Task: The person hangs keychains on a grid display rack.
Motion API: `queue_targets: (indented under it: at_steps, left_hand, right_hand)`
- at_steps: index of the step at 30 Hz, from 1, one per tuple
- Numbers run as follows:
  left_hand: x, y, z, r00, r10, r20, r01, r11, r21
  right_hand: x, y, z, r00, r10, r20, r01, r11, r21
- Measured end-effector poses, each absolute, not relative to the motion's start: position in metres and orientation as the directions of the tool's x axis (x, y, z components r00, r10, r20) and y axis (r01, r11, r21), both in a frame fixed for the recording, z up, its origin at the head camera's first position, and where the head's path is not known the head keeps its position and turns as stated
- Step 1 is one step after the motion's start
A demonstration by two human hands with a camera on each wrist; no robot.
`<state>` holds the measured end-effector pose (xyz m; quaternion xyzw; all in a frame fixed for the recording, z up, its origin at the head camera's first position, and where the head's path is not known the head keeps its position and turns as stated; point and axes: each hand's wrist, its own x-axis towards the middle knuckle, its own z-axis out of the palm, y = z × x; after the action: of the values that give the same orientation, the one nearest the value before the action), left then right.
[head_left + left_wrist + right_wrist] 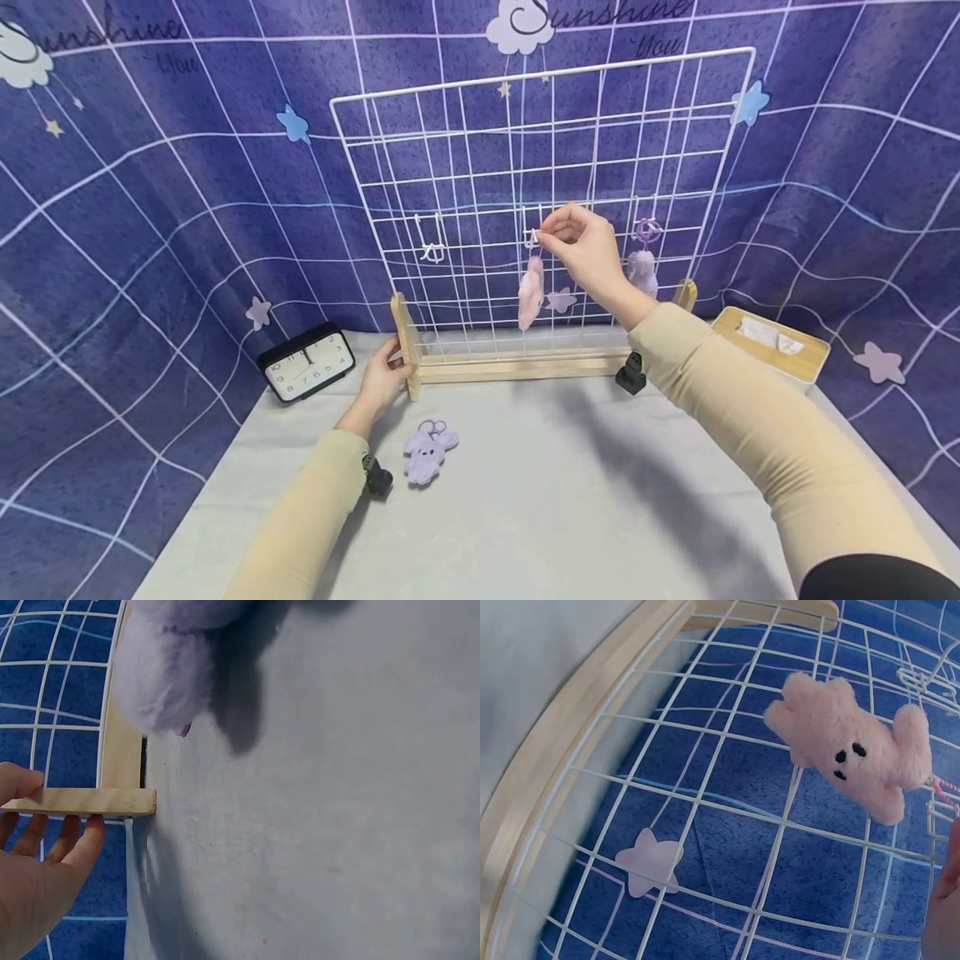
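My right hand (588,250) pinches the ring end of a pink plush keychain (531,296) between thumb and forefinger, right at a white wire hook (530,239). The pink plush hangs below the fingertips, and its black eyes and nose show in the right wrist view. My left hand (384,379) holds the wooden side foot (407,342) of the white grid rack (465,175), thumb on one face and fingers on the other. On the table, close to the left forearm, lies a lavender plush keychain (426,457) with a purple ring.
Another lavender plush (642,271) hangs by its purple ring at the grid's right, partly behind my right hand. A bare white hook (431,252) hangs at the left. A black-framed clock (307,364) stands left of the rack; a tissue box (772,342) sits right.
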<state>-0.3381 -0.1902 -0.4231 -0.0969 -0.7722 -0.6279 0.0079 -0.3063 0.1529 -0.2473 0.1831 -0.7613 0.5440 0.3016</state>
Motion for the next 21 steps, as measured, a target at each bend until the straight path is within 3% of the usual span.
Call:
queue_targets:
  at_steps: [7, 21]
  left_hand:
    - [-0.342, -0.192, -0.426, -0.982, 0.136, 0.131, 0.155, 0.180, 0.971]
    - [-0.340, -0.191, -0.427, -0.980, 0.141, 0.140, 0.165, 0.182, 0.969]
  right_hand:
    - [-0.325, 0.156, -0.259, -0.725, 0.086, 0.684, -0.615, 0.366, -0.698]
    - [-0.323, 0.148, -0.259, -0.675, 0.163, 0.720, -0.574, 0.497, -0.651]
